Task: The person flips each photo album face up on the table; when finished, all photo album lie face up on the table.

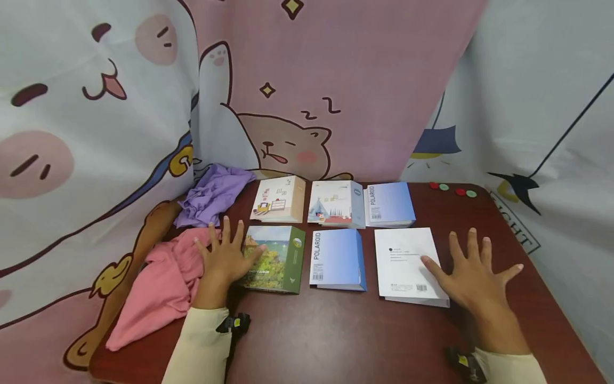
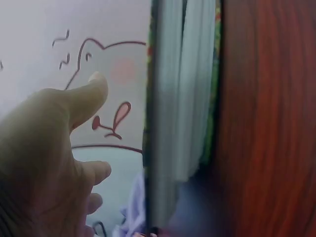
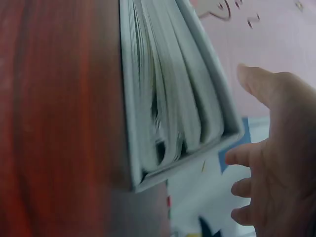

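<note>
My left hand [image 1: 225, 261] is held with fingers spread beside a photo album with a green spine and a painted landscape cover [image 1: 268, 258]; its thumb overlaps the cover in the head view. The left wrist view shows the album's page edges [image 2: 185, 98], with the hand [image 2: 44, 153] apart from them. Fingers also spread, my right hand [image 1: 479, 277] is at the right side of a white album [image 1: 408, 261], its thumb overlapping that cover. In the right wrist view a gap separates the hand [image 3: 286, 148] from the white album's pages [image 3: 168, 98]. Neither hand holds anything.
A blue Polaroid album [image 1: 336, 258] lies between the hands. Behind are a cream album [image 1: 275, 197], a teepee-cover album [image 1: 333, 202] and another blue Polaroid album [image 1: 390, 202]. Purple cloth [image 1: 211, 194] and pink cloth [image 1: 165, 277] lie left; small red and green discs [image 1: 460, 192] sit back right.
</note>
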`<state>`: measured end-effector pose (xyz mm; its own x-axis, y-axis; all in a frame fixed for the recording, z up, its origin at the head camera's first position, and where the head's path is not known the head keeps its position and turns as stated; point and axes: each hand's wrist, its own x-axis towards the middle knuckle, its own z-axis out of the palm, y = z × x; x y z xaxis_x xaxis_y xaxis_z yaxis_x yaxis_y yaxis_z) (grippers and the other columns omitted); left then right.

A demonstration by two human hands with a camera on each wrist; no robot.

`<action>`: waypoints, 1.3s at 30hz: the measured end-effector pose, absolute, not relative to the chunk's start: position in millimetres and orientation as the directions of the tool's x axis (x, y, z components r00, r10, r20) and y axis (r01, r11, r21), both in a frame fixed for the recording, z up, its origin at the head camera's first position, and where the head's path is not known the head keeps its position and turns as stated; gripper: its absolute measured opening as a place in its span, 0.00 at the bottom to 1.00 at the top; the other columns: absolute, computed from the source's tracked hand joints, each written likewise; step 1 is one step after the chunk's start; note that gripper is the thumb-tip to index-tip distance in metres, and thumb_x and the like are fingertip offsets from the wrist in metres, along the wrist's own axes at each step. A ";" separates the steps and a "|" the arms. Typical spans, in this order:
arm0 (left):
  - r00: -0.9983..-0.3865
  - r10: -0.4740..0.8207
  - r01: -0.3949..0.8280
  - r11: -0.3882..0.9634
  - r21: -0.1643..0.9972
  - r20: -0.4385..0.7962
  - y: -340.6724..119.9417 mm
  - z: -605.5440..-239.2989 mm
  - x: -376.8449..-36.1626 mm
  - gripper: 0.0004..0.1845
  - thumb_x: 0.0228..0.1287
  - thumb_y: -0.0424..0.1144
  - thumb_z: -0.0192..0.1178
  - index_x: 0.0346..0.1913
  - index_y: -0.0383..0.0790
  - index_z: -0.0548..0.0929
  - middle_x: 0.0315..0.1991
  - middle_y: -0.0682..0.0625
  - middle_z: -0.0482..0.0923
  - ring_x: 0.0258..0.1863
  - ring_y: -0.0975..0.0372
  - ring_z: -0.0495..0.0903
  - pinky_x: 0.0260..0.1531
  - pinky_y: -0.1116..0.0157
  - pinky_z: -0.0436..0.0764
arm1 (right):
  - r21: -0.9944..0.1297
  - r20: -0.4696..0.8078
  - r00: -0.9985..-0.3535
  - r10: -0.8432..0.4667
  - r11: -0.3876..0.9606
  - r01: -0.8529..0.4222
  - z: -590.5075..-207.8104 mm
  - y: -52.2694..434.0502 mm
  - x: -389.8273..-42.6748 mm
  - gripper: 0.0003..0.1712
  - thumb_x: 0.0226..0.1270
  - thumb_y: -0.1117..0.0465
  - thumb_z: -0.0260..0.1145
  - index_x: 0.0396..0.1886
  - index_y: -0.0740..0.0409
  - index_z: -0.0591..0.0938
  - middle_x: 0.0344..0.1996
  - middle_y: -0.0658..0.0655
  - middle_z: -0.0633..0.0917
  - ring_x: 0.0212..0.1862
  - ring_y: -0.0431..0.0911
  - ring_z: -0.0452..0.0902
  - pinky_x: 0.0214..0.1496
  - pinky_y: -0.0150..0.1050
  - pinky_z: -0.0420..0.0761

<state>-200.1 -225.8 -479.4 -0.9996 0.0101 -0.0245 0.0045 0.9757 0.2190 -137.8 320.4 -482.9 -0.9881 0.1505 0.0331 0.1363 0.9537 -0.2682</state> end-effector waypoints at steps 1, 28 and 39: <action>-1.000 0.018 0.014 0.976 0.218 -0.018 -225.3 -477.8 -199.7 0.58 0.73 0.81 0.46 0.91 0.49 0.45 0.91 0.37 0.31 0.88 0.29 0.27 0.73 0.17 0.27 | -0.262 0.043 -0.990 0.138 0.957 0.122 -480.0 317.5 -139.3 0.67 0.72 0.15 0.47 0.91 0.58 0.49 0.87 0.77 0.36 0.86 0.79 0.24 0.61 0.97 0.23; -0.924 0.369 0.382 0.893 0.240 0.099 -191.1 -472.3 -188.4 0.59 0.64 0.76 0.65 0.89 0.50 0.57 0.91 0.38 0.46 0.88 0.31 0.43 0.75 0.17 0.49 | -0.284 0.038 -0.967 -0.252 0.925 -0.252 -451.1 157.3 -209.5 0.59 0.72 0.19 0.54 0.91 0.46 0.57 0.91 0.62 0.47 0.91 0.69 0.40 0.74 0.91 0.33; -0.864 0.486 0.498 0.783 0.373 0.132 -191.5 -492.1 -187.8 0.59 0.60 0.71 0.73 0.87 0.45 0.62 0.90 0.39 0.50 0.87 0.32 0.51 0.77 0.21 0.56 | -0.372 -0.056 -0.926 -0.374 0.868 -0.328 -461.5 116.6 -225.8 0.57 0.74 0.21 0.57 0.91 0.44 0.57 0.91 0.60 0.53 0.91 0.66 0.43 0.77 0.89 0.35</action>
